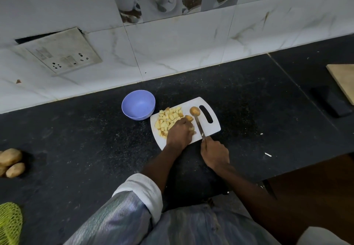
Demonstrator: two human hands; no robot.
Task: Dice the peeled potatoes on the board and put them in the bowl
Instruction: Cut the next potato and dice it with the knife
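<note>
Dark table, white board (pixel 210 128). Left hand (pixel 179 131) grips potato piece (pixel 189 118); right hand (pixel 214 153) grips knife (pixel 199 127), blade lengthwise just right of it. Dice (pixel 167 119) beside empty bowl (pixel 138 104).

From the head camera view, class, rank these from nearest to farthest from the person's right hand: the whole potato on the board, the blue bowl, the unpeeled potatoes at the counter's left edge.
Measured from the right hand, which grips the knife:
1. Whole potato, on the white board beside its handle slot.
2. Blue bowl, off the board's far left corner, empty.
3. Unpeeled potatoes, at the counter's far left edge.
</note>
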